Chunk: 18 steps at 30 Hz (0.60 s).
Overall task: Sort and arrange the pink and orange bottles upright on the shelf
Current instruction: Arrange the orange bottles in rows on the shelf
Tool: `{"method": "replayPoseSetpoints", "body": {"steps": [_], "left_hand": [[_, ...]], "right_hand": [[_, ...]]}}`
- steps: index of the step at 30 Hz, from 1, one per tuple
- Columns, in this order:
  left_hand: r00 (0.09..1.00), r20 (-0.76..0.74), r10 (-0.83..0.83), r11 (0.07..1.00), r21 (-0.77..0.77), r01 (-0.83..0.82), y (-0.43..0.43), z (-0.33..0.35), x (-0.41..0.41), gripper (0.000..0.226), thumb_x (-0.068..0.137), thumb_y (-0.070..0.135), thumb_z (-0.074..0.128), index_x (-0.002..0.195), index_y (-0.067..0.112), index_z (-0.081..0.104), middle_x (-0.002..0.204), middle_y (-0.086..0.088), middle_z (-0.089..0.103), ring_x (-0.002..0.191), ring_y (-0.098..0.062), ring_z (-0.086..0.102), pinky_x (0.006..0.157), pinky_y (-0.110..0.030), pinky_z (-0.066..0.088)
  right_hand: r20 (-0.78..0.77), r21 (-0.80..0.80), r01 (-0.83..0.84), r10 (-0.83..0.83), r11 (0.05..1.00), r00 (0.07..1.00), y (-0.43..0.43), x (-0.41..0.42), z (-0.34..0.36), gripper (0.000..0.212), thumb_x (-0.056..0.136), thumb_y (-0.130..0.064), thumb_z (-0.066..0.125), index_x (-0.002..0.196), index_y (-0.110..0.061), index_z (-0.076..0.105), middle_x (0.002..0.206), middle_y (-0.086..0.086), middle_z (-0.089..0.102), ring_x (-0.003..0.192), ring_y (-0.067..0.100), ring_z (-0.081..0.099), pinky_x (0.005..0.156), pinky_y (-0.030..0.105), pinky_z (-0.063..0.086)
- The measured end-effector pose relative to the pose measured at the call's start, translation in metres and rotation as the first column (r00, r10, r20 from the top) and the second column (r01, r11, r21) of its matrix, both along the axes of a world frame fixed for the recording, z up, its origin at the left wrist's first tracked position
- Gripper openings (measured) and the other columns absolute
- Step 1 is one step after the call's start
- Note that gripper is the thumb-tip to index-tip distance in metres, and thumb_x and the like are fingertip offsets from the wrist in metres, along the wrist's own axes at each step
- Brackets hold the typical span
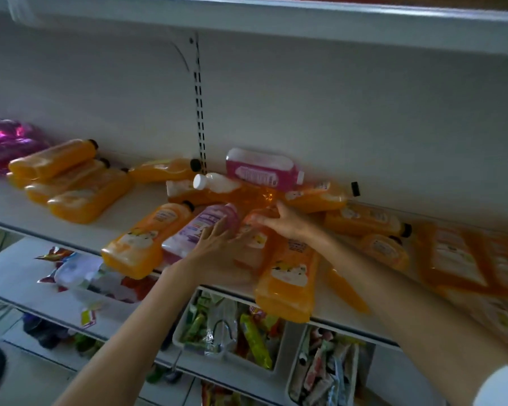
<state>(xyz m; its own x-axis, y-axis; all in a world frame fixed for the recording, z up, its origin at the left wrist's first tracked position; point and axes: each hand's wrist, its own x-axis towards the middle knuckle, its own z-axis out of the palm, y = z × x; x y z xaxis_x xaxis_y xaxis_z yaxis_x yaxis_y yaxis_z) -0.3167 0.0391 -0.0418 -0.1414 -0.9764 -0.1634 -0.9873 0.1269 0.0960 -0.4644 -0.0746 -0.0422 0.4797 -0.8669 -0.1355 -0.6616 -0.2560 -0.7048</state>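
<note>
Several orange bottles lie flat in a jumble on the white shelf. One pink bottle lies at the back against the wall. A second pink bottle lies in the middle of the pile, and my left hand touches its near side with spread fingers. My right hand curls its fingers round an orange bottle just right of it. A large orange bottle lies at the shelf's front edge, overhanging it. A stack of orange bottles lies at the left.
Purple packets sit at the shelf's far left. Orange refill pouches lie at the right. Below, a lower shelf holds snack packets and white trays of wrapped sweets. Another shelf hangs overhead.
</note>
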Motion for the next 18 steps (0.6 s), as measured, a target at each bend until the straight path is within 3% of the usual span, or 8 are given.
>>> {"method": "replayPoseSetpoints", "body": {"steps": [2, 4, 7, 9, 11, 14, 16, 18], "left_hand": [[0.999, 0.047, -0.023, 0.995, -0.095, 0.028, 0.002, -0.006, 0.005, 0.097, 0.08, 0.058, 0.056, 0.146, 0.029, -0.009, 0.156, -0.005, -0.006, 0.143, -0.029, -0.005, 0.114, -0.045, 0.005], [0.995, 0.078, -0.054, 0.944, -0.322, 0.077, 0.005, -0.018, 0.005, 0.098, 0.074, 0.047, 0.07, 0.147, 0.024, 0.008, 0.151, -0.015, 0.022, 0.138, -0.035, 0.024, 0.108, -0.047, 0.026], [0.999, -0.03, -0.024, 0.911, -0.413, 0.009, 0.003, -0.026, 0.001, 0.096, 0.063, 0.041, 0.08, 0.139, 0.018, 0.026, 0.122, -0.016, 0.058, 0.11, -0.034, 0.058, 0.084, -0.045, 0.049], [0.955, -0.291, -0.065, 0.886, -0.456, -0.079, 0.0, -0.015, 0.003, 0.085, 0.078, 0.066, 0.049, 0.142, 0.013, 0.031, 0.116, -0.017, 0.062, 0.102, -0.034, 0.061, 0.083, -0.045, 0.049], [0.851, -0.489, -0.19, 0.864, -0.495, -0.091, 0.0, -0.003, 0.001, 0.097, 0.076, 0.08, 0.026, 0.14, 0.007, 0.036, 0.105, -0.016, 0.066, 0.092, -0.026, 0.064, 0.083, -0.034, 0.051], [0.789, -0.508, -0.345, 0.767, -0.637, -0.075, -0.002, 0.016, -0.013, 0.075, 0.079, 0.054, 0.058, 0.136, 0.008, 0.041, 0.104, -0.006, 0.065, 0.09, 0.0, 0.052, 0.079, 0.003, 0.033], [0.797, -0.497, -0.344, 0.724, -0.68, -0.111, -0.007, 0.027, -0.026, 0.072, 0.065, 0.041, 0.072, 0.128, 0.012, 0.053, 0.116, -0.01, 0.064, 0.095, -0.007, 0.054, 0.082, -0.001, 0.035], [0.817, -0.517, -0.257, 0.741, -0.648, -0.178, -0.013, 0.031, -0.045, 0.082, 0.055, 0.046, 0.075, 0.128, 0.016, 0.054, 0.122, -0.009, 0.062, 0.105, -0.019, 0.057, 0.084, -0.022, 0.043]], "right_hand": [[0.01, -0.049, -0.015, 0.015, 0.999, 1.0, 0.001, -0.003, -0.004, 0.065, 0.085, -0.058, 0.054, 0.139, -0.026, 0.037, 0.142, -0.002, 0.044, 0.125, 0.02, 0.047, 0.09, 0.03, 0.042], [0.042, -0.144, 0.002, 0.004, 0.99, 0.999, 0.002, -0.007, -0.004, 0.053, 0.089, -0.054, 0.051, 0.135, -0.029, 0.041, 0.138, -0.003, 0.049, 0.12, 0.019, 0.052, 0.088, 0.031, 0.046], [0.25, -0.238, 0.049, 0.012, 0.97, 0.968, 0.008, -0.008, 0.009, 0.04, 0.094, -0.037, 0.053, 0.132, -0.029, 0.048, 0.132, -0.004, 0.053, 0.113, 0.015, 0.055, 0.082, 0.022, 0.049], [0.353, -0.271, 0.085, 0.017, 0.959, 0.936, 0.012, -0.005, 0.023, 0.035, 0.092, -0.032, 0.057, 0.127, -0.027, 0.052, 0.124, -0.006, 0.055, 0.108, 0.011, 0.055, 0.08, 0.017, 0.049], [0.39, -0.249, 0.108, -0.003, 0.962, 0.921, 0.015, -0.004, 0.036, 0.043, 0.086, -0.035, 0.064, 0.126, -0.025, 0.051, 0.124, -0.005, 0.051, 0.106, 0.007, 0.051, 0.074, 0.01, 0.044], [0.49, -0.181, 0.186, -0.075, 0.966, 0.869, 0.016, -0.016, 0.046, 0.065, 0.076, -0.04, 0.074, 0.132, -0.024, 0.046, 0.128, -0.004, 0.049, 0.104, 0.005, 0.049, 0.074, 0.011, 0.043], [0.577, -0.15, 0.281, -0.147, 0.948, 0.803, 0.014, -0.031, 0.052, 0.07, 0.075, -0.042, 0.074, 0.135, -0.025, 0.042, 0.132, -0.001, 0.048, 0.113, 0.011, 0.049, 0.082, 0.02, 0.044], [0.61, -0.141, 0.351, -0.198, 0.926, 0.767, 0.013, -0.05, 0.057, 0.066, 0.076, -0.046, 0.072, 0.133, -0.029, 0.044, 0.134, -0.001, 0.047, 0.117, 0.014, 0.048, 0.086, 0.024, 0.045]]}}
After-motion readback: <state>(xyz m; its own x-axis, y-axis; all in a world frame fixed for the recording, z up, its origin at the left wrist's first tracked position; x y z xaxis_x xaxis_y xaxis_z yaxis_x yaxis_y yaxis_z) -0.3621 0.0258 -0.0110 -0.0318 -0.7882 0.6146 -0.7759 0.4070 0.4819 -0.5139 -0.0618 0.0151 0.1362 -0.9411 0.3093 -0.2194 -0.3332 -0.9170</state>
